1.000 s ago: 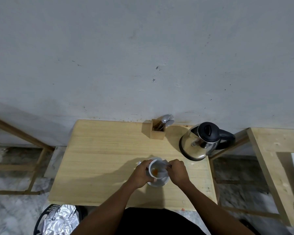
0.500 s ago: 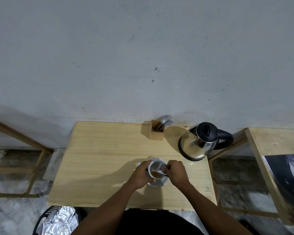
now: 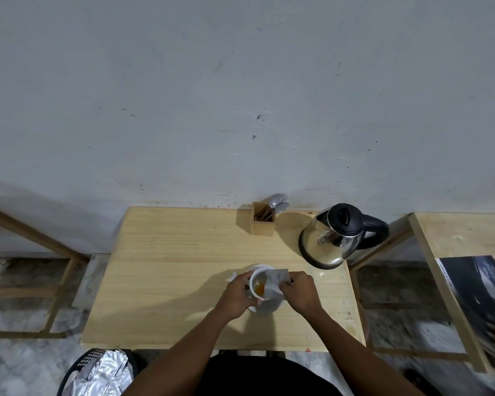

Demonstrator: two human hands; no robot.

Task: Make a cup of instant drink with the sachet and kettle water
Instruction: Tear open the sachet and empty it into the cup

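Observation:
A white cup [image 3: 258,284] stands on a white saucer [image 3: 266,307] near the front middle of the wooden table [image 3: 169,275]. Orange powder lies in the bottom of the cup. My left hand [image 3: 236,297] grips the cup's left side. My right hand [image 3: 299,291] pinches a silvery sachet [image 3: 277,277], which is tipped over the cup's right rim. A steel kettle [image 3: 333,238] with a black lid and handle stands at the table's back right, its lid closed.
A small wooden holder [image 3: 263,221] with spoons and a fork stands at the back against the wall. A second wooden table [image 3: 457,235] on the right carries a dark magazine [image 3: 477,292]. A bin with a foil bag [image 3: 97,372] is on the floor at the front left.
The sachet has been raised and spread flatter over the cup's right rim. Both hands stay at the cup. The view has shifted slightly, which brings the magazine on the right into sight.

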